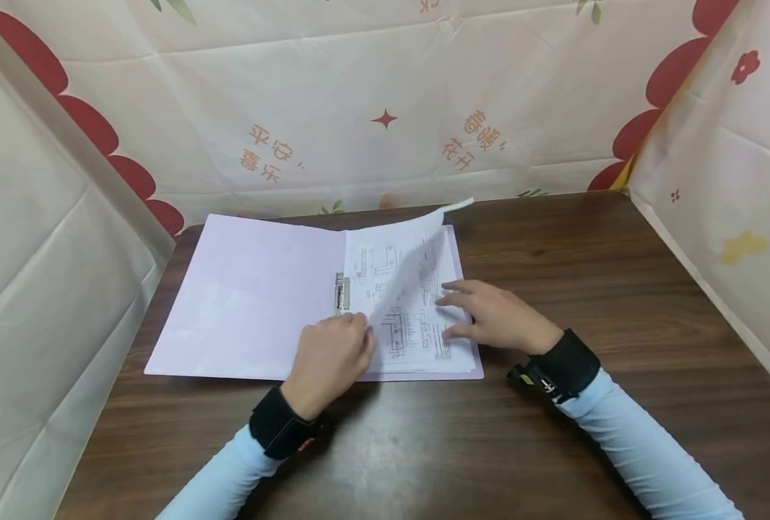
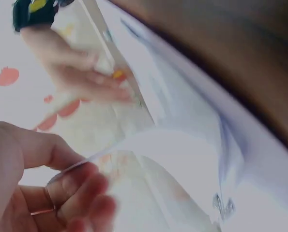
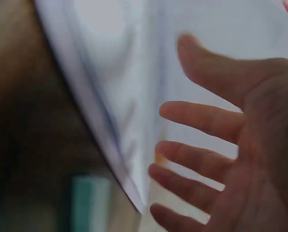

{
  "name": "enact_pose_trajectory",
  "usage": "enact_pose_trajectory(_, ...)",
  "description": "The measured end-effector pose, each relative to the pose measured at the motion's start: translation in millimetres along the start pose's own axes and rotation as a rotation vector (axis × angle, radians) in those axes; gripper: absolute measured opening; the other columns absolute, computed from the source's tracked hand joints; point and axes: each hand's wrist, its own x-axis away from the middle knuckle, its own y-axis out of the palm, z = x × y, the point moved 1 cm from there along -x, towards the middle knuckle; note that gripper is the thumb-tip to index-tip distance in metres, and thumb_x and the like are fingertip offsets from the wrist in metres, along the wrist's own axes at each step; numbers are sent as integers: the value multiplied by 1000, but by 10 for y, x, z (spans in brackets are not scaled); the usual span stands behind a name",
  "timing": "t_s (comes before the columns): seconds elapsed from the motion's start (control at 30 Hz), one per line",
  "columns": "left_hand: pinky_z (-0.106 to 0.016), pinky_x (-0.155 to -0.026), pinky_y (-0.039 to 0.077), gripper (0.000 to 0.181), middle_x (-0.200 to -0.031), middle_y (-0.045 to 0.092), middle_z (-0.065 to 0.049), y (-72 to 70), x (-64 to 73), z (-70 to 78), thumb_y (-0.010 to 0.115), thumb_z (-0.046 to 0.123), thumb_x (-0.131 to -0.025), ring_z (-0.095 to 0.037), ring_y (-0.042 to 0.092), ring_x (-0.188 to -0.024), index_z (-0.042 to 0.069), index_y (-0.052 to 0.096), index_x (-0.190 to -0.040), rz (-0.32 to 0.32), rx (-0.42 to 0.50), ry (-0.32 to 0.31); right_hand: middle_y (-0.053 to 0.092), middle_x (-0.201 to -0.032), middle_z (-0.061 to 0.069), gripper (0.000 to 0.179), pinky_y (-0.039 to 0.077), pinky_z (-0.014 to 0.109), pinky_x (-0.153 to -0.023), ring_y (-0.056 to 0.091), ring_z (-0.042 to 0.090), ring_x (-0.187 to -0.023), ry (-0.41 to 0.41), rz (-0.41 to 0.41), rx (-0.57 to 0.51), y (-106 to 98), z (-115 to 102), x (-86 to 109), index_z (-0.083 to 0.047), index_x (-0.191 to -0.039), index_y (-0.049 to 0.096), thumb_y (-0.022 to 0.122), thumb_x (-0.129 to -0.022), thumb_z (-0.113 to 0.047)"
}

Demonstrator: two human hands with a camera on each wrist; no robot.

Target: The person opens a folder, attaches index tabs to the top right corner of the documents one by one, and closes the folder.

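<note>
A pale lilac folder [image 1: 261, 289] lies spread on the table, with printed drawing sheets [image 1: 417, 336] on its right half. A metal clip [image 1: 342, 294] sits near the spine. My left hand [image 1: 333, 354] pinches the edge of a lifted sheet [image 1: 391, 242], which curls up toward the left; in the left wrist view, thumb and fingers [image 2: 71, 186] hold that paper edge. Over the right edge of the sheets is my right hand [image 1: 498, 315], its fingers spread and holding nothing. The right wrist view shows those fingers [image 3: 197, 159] apart; whether they touch paper I cannot tell.
The dark wooden table [image 1: 619, 289] extends to the right and in front of the folder. Patterned cloth walls [image 1: 385, 79] enclose the back and both sides. A blurred green and white object [image 3: 90, 203] shows low in the right wrist view.
</note>
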Motion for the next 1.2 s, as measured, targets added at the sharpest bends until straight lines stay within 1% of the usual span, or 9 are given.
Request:
enact_pose_trajectory(0.23,-24,-39,17,40,-49,32,4,-259,321,-432,68,13,-90,-10,24,-43,11,48,-55,-5,-51,-232,58,-150,17,60,33,64,-119,53,39,-140,24,-39,56,110,-1,-21,-16,-129,73,90,-77,-41)
enact_pose_trajectory(0.4,-26,-40,13,45,-52,22,5,-241,516,-649,63,10,-89,-12,19,-46,13,41,-51,-124,-52,-366,55,-153,18,58,26,67,-121,49,38,-144,8,-35,25,90,46,-21,-15,-130,71,89,-80,-37)
enact_pose_trajectory(0.53,-26,-41,14,48,-54,19,6,-171,607,-704,62,11,-90,-12,20,-49,15,37,-48,-236,-37,-381,52,-156,17,57,23,67,-122,45,38,-148,8,-51,-10,91,87,-19,-14,-133,70,87,-82,-35)
enact_pose_trajectory(0.77,-26,-42,16,58,-53,17,5,-219,590,-644,72,24,-91,-13,22,-46,14,38,-46,-367,-66,-328,48,-158,19,56,25,67,-122,42,41,-149,-14,-79,-85,57,150,-36,-13,-135,68,83,-87,-36)
enact_pose_trajectory(0.87,-26,-42,20,55,-53,20,5,-255,434,-529,75,29,-92,-13,26,-45,14,43,-49,-378,-52,-275,57,-149,18,46,39,62,-115,53,38,-139,5,-20,-136,-86,265,-18,-11,-132,68,80,-91,-29)
enact_pose_trajectory(0.93,-26,-42,22,54,-53,23,5,-271,283,-415,76,35,-93,-13,30,-46,15,47,-52,-351,-47,-219,68,-128,15,34,52,53,-99,64,34,-117,72,40,-147,-230,361,28,-9,-121,71,80,-92,-25)
enact_pose_trajectory(1.0,-26,-43,24,52,-52,27,5,-272,111,-276,75,39,-94,-13,32,-47,15,50,-55,-320,-43,-147,70,-101,10,24,53,43,-78,63,26,-92,165,60,-139,-355,462,97,-9,-106,72,81,-91,-26)
enact_pose_trajectory(1.07,-26,-43,26,49,-51,32,5,-245,-61,-116,73,42,-95,-12,34,-47,16,55,-58,-299,-29,-65,63,-82,5,27,44,36,-65,55,22,-75,263,14,-127,-415,536,166,-11,-92,69,83,-88,-34)
enact_pose_trajectory(1.2,-25,-45,33,39,-56,49,4,-124,-364,254,68,45,-98,-12,44,-50,16,65,-71,-316,16,144,55,-69,3,42,37,31,-59,50,19,-65,359,-124,-158,-324,610,215,-11,-78,64,85,-83,-47)
